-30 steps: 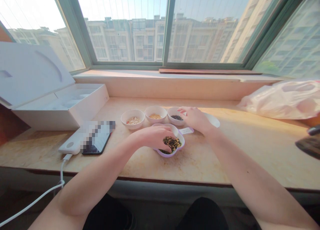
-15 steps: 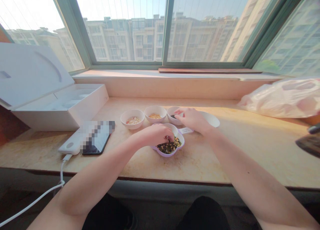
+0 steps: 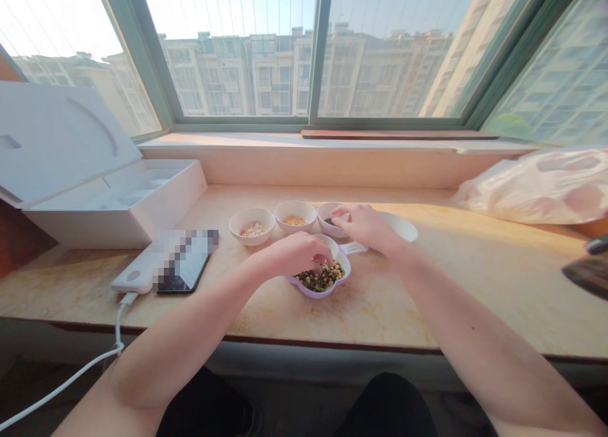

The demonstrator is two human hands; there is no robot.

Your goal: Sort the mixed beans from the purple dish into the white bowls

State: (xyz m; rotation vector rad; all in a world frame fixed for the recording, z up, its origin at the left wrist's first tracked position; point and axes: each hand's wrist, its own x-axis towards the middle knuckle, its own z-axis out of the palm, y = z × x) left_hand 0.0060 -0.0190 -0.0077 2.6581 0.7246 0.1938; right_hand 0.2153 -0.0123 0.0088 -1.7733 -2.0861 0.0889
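My left hand [image 3: 304, 252] reaches over a white bowl with a lilac rim [image 3: 319, 294], its fingers curled down at the mixed beans [image 3: 325, 276] inside. These are dark, greenish and pale yellow. Whatever its fingertips pinch is too small to make out. My right hand [image 3: 360, 223] bends over a small white bowl [image 3: 324, 208] with dark beans [image 3: 329, 221] in it. Its fingers are drawn together over that bowl, and what they hold is hidden. To the left stand a white bowl [image 3: 295, 207] of yellow grains and another white bowl [image 3: 234, 225] of pale, flat pieces.
A white dish [image 3: 403, 227] lies behind my right wrist. On the left are an open white box [image 3: 161, 199], a white power bank [image 3: 130, 275] with a cable, and a phone [image 3: 183, 277]. A plastic bag [image 3: 536, 187] rests at the right. The counter's front edge [image 3: 327, 346] runs below my forearms.
My left hand has risen slightly, its fingers now a little higher over the mixed beans. The right hand stays at the bowl of dark beans with hardly any shift.
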